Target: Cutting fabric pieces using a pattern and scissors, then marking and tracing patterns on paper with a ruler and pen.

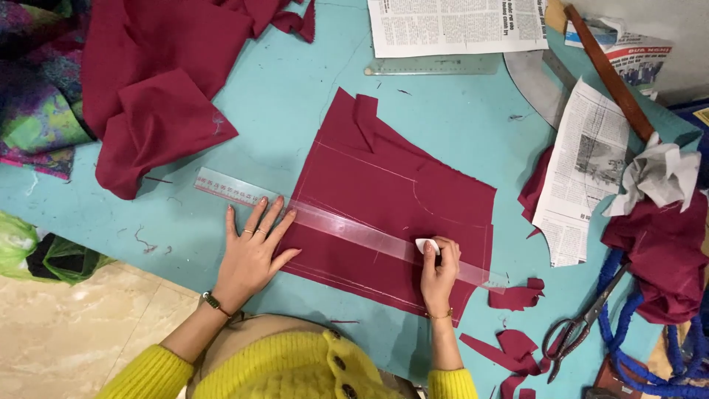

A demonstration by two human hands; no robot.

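A flat piece of maroon fabric (391, 214) lies in the middle of the turquoise counter (288, 103), and everything else is placed around it. A clear plastic ruler (332, 225) runs slantwise across its lower part, one end jutting off the fabric's left edge onto bare counter, the other reaching just past its lower right corner.

The left hand (251, 255) presses down flat on the ruler at the fabric's left edge, its fingers (269, 218) spread wide. The right hand (439, 270) sits on the ruler near the fabric's right side, its fingers pinching a small white piece of tailor's chalk (427, 246) with the tip against the ruler's edge.

Pale chalk lines already cross the fabric: straight ones near its upper and lower edges and a curve towards the right. By the look of it, much of the marking is done, while the line along the ruler seems to be in hand; the fabric itself is not yet cut along these marks.

Right of the fabric lie maroon scraps (517, 295) and scissors (576, 329), untouched. Above it sit a second ruler (432, 66) and newspaper sheets (458, 26). Up and to the left, loose maroon cloth (162, 81) is heaped.
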